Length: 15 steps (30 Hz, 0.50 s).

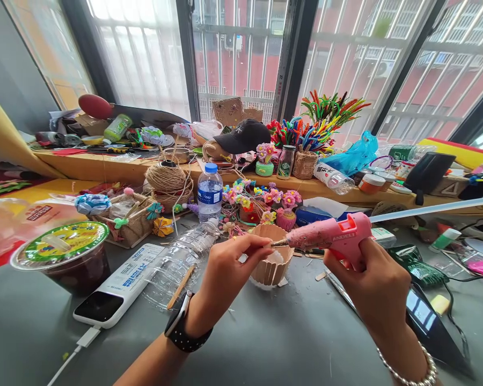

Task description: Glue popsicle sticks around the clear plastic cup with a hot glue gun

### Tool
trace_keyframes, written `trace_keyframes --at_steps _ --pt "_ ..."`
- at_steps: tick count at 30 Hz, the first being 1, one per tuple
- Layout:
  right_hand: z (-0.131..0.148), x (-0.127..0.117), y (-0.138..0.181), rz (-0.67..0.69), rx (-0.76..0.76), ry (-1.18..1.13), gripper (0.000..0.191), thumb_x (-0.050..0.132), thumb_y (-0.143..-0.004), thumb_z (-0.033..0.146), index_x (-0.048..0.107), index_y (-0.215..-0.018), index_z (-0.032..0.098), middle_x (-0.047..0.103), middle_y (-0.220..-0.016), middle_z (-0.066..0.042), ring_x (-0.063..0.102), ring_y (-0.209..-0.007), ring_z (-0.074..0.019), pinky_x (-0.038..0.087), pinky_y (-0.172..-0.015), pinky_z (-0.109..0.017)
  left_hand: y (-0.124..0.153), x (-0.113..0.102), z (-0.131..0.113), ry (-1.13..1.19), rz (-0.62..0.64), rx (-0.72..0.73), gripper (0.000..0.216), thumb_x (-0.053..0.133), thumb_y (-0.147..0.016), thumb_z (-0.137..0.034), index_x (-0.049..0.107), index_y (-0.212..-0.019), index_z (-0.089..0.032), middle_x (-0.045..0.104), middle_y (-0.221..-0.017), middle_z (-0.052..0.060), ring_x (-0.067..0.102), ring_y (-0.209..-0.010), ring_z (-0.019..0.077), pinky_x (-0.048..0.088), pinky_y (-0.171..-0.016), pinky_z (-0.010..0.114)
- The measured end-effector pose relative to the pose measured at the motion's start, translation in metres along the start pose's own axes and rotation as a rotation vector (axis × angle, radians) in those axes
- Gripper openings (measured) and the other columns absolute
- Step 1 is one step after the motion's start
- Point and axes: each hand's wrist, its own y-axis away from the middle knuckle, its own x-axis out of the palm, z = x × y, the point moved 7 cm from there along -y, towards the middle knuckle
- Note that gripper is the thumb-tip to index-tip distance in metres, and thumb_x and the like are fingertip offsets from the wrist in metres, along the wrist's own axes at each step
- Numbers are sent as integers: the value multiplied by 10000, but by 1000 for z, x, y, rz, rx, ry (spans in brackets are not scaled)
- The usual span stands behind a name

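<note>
My right hand [372,287] is wrapped round the handle of a pink hot glue gun [328,234], with a long translucent glue stick [434,209] sticking out of its back. The gun's metal nozzle points left and meets the fingertips of my left hand [235,268]. Thumb and forefinger of that hand are pinched together; what sits between them is too small and covered to name. Just behind the nozzle stands a cup [270,271] ringed with upright wooden craft sticks, partly hidden by my left fingers and the gun.
Left of my hands lie a clear plastic bottle [181,262] with a loose craft stick [181,287], a power bank [118,284] with a cable, and a lidded drink cup [64,257]. A water bottle [210,195] and pipe-cleaner flowers [247,195] stand behind. A black tablet-like object [432,327] lies at right.
</note>
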Motion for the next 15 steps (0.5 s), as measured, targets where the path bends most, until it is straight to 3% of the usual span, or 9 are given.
trace_keyframes --at_steps 15 --pt "-7 0 1 5 23 -21 210 551 -682 271 390 -575 187 383 -473 67 372 -412 -63 287 -414 -193 0 -2 -1 -24 -17 0 63 625 -727 -191 641 -787 -180 692 -677 -25 626 -569 92 472 -570 176"
